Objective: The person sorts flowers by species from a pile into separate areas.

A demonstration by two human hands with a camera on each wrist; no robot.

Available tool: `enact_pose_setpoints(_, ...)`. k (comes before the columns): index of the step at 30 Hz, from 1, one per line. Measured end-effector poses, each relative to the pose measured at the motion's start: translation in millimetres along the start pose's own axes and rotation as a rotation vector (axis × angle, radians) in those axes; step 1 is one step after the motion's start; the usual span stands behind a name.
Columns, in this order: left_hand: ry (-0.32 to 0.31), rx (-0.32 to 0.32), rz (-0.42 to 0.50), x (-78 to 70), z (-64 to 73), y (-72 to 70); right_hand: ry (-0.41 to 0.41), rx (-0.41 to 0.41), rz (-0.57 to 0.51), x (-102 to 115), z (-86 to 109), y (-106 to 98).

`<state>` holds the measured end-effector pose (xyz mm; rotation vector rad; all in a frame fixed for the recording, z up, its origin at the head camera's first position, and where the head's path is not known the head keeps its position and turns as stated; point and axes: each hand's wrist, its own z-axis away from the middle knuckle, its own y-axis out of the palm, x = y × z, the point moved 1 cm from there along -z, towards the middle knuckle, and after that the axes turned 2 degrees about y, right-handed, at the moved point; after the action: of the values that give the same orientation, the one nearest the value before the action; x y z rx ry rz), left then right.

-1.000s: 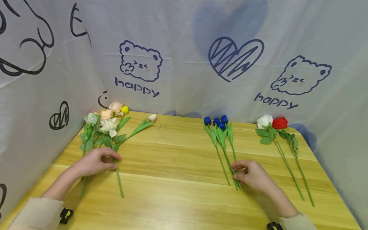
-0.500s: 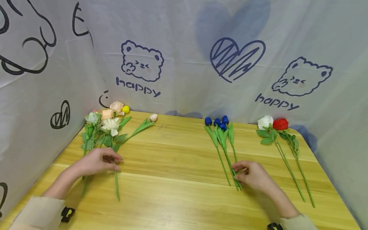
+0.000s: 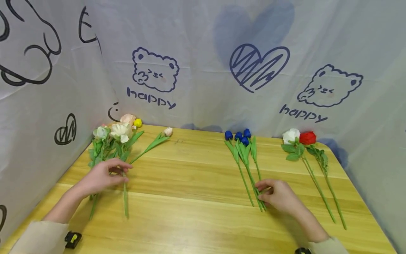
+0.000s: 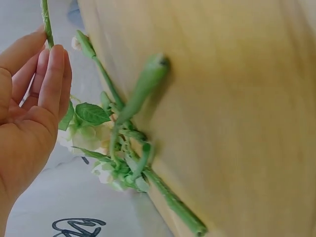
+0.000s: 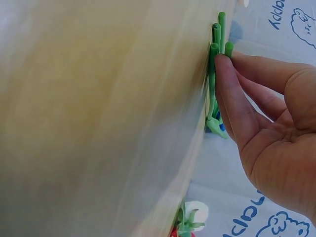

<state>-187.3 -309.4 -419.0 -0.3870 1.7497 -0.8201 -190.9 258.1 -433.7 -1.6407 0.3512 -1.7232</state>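
Observation:
At the left, my left hand (image 3: 103,176) pinches a green stem (image 4: 47,19) between thumb and fingertips. This stem seems to lead up to the large cream-white flower (image 3: 121,132), which overlaps the others around it. Beside it lie a pale greenish-white flower (image 3: 101,132), a peach flower (image 3: 128,119), a yellow bud (image 3: 137,122) and a pale pink tulip (image 3: 168,132). On the right side, my right hand (image 3: 279,194) pinches a stem of the blue tulips (image 3: 244,141), near its lower end. In the right wrist view, several cut stem ends (image 5: 214,47) show by the fingertips.
A white rose (image 3: 291,136) and a red rose (image 3: 307,138) lie at the right of the wooden table (image 3: 190,222). White cloth (image 3: 203,98) with drawings hangs behind and along both sides. Bare wood shows between the two flower groups.
The cream-white flower has risen and now covers a peach flower behind it. Its stem's lower end has swung left with my left hand. My right hand stays at the blue tulips.

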Motion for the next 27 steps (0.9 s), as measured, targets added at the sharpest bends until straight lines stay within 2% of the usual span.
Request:
enact_pose_setpoints(4, 0.024, -0.051, 0.01, -4.0, -1.0, -1.0, 0.001, 0.0, 0.001, -1, 0.4, 1)
enact_pose_setpoints(9, 0.016, -0.109, -0.011, -16.5, -4.7, -1.3, 0.033, -0.017, -0.033, -1, 1.8, 1)
enact_pose_setpoints(12, 0.0, -0.135, -0.023, -25.9, -8.1, -0.4, 0.042, -0.075, -0.075, 0, 3.6, -2)
enact_pose_setpoints(15, -0.001, -0.156, -0.013, -36.4, -14.6, 2.7, 0.014, -0.196, -0.128, 3, 5.3, -5)
enact_pose_setpoints(19, 0.019, -0.18, 0.051, -52.0, -29.2, 10.5, -0.092, -0.373, -0.215, 11, 5.1, -6)
enact_pose_setpoints(21, 0.034, -0.186, 0.091, -59.9, -38.8, 16.1, -0.139, -0.432, -0.271, 18, 3.5, -4)
enact_pose_setpoints(24, 0.058, -0.179, 0.162, -72.1, -55.1, 26.3, -0.175, -0.471, -0.336, 34, 0.4, 1)
enact_pose_setpoints(27, 0.1, -0.168, 0.218, -84.2, -72.5, 39.0, -0.196, -0.462, -0.394, 50, -4.1, 8)
